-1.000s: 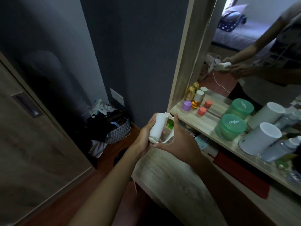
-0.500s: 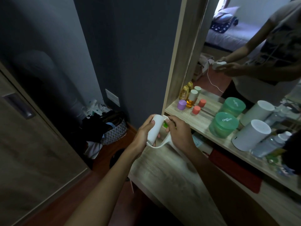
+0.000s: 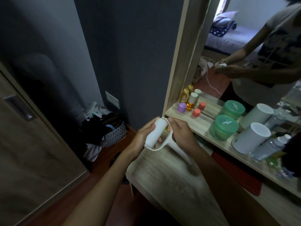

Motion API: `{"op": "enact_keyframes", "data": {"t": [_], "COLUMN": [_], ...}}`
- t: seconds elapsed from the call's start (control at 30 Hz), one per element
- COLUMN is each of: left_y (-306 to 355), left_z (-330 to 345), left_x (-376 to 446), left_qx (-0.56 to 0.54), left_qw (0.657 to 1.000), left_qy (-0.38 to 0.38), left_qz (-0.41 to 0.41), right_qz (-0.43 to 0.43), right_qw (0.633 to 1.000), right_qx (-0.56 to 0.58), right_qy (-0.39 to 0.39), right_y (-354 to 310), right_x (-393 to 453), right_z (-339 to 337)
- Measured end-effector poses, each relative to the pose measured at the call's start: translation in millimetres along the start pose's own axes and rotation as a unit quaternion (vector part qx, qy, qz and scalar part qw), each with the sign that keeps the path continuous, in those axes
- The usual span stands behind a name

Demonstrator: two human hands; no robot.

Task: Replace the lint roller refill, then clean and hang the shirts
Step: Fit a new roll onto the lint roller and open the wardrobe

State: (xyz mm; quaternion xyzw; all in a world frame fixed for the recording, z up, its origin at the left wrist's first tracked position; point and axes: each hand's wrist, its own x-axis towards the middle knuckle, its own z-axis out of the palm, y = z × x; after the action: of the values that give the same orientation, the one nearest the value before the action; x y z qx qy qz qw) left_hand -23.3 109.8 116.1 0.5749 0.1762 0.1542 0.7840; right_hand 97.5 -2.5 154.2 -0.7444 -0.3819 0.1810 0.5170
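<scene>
A white lint roller [image 3: 172,146] is held above the near corner of the wooden dressing table [image 3: 171,181]. Its white cylindrical refill [image 3: 156,132] sits tilted inside the curved frame, lower end at the frame's bottom arm. My left hand [image 3: 143,137] grips the refill, thumb on its front and fingers behind. My right hand [image 3: 180,136] holds the frame's right side and the top of the handle, with a fingertip at the frame's upper end. Something green shows between the hands. No shirts are in view.
A shelf [image 3: 205,126] under the mirror [image 3: 254,46] holds small bottles, a purple jar [image 3: 182,107], red caps, two green tubs [image 3: 224,127] and a white cylinder [image 3: 250,137]. A basket of clutter [image 3: 112,132] sits on the floor by the dark wall. A wardrobe door [image 3: 24,144] stands left.
The frame has swung down so its handle now points down-right, and the refill sits within it. My right hand shifted from under the roller to the frame's right side.
</scene>
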Motion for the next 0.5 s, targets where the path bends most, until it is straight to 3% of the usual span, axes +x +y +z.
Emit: {"op": "enact_keyframes", "data": {"t": [0.33,0.5], "left_y": [7,21], "left_z": [-7,-12], "left_x": [-1,-3], "left_qx": [0.089,-0.014], "left_qw": [0.996,0.999], "left_qy": [0.012,0.045], "left_qz": [-0.004,-0.007], "right_qz": [0.028,0.062], "right_qw": [0.999,0.985], "right_qx": [0.019,0.138], "right_qy": [-0.018,-0.084], "right_y": [1,-5], "right_x": [0,-8], "right_z": [8,18]}}
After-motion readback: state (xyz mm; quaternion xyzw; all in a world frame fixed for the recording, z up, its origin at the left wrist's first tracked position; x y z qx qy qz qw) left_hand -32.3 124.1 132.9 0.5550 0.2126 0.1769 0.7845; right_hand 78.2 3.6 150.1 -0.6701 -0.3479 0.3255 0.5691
